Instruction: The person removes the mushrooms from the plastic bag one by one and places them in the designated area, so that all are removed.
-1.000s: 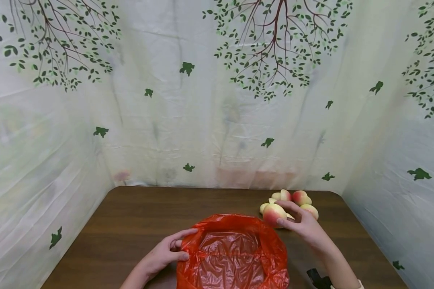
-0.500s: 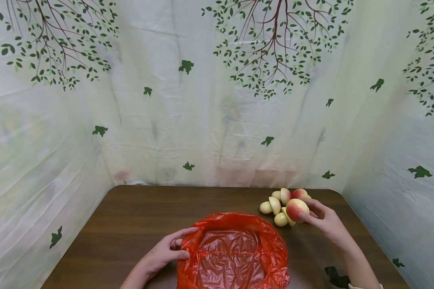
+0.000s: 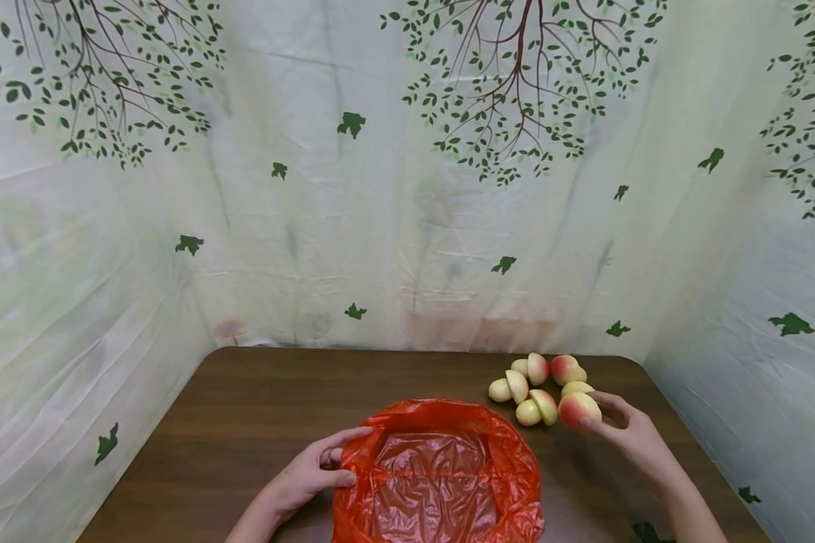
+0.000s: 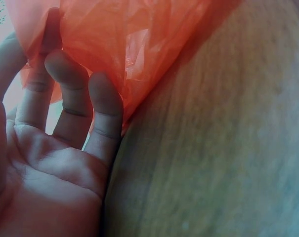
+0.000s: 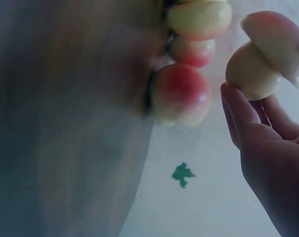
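Observation:
My left hand (image 3: 315,467) holds the left rim of a red plastic bag (image 3: 516,490), which stands with its mouth spread wide. In the left wrist view, two fingers reach behind the thin plastic (image 4: 97,29), while the ring and little fingers bend in front. Right of the bag, my right hand (image 3: 628,431) pinches a toy mushroom (image 3: 576,411) with a red-and-cream cap. The right wrist view shows its pale round stem (image 5: 250,74) near the fingertips. Close behind it, another toy mushroom (image 3: 576,388) is partly hidden.
Several more toy mushrooms lie clustered at the table's back right, among them a red-capped mushroom (image 3: 564,369) and a pale mushroom (image 3: 516,385). The brown wooden table (image 3: 278,392) ends at a leaf-printed curtain (image 3: 380,226) behind and on both sides.
My right hand has carried the toy mushroom rightward, away from the bag and along the front of the cluster. The left hand and the bag stay as they were.

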### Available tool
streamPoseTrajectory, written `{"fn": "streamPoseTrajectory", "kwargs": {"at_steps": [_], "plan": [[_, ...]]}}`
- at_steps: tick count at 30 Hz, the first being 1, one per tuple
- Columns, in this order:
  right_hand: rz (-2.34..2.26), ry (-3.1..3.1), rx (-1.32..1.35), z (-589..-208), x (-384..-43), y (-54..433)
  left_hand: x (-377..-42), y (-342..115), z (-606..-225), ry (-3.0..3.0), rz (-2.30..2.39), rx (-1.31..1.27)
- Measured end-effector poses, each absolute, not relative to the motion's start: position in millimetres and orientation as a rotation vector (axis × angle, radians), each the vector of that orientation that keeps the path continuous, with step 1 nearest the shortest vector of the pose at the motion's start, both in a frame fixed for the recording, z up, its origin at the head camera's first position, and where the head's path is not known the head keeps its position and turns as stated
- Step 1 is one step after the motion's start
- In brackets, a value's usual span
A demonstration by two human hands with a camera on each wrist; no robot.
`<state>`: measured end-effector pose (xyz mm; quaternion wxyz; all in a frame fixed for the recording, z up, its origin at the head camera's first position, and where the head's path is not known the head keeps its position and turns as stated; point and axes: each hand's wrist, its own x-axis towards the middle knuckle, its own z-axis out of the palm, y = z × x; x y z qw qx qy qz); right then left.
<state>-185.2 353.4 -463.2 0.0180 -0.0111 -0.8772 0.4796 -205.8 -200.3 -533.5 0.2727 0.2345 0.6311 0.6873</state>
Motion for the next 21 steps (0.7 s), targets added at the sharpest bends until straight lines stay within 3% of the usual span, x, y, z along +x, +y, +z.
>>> {"fn": "streamPoseTrajectory", "kwargs": {"at_steps": [21], "plan": [[1.418,-2.871,-0.164,-488.3,-190.8,368.5,-205.7,-199.6,-531.6,1.678,1.858,0.612]]}}
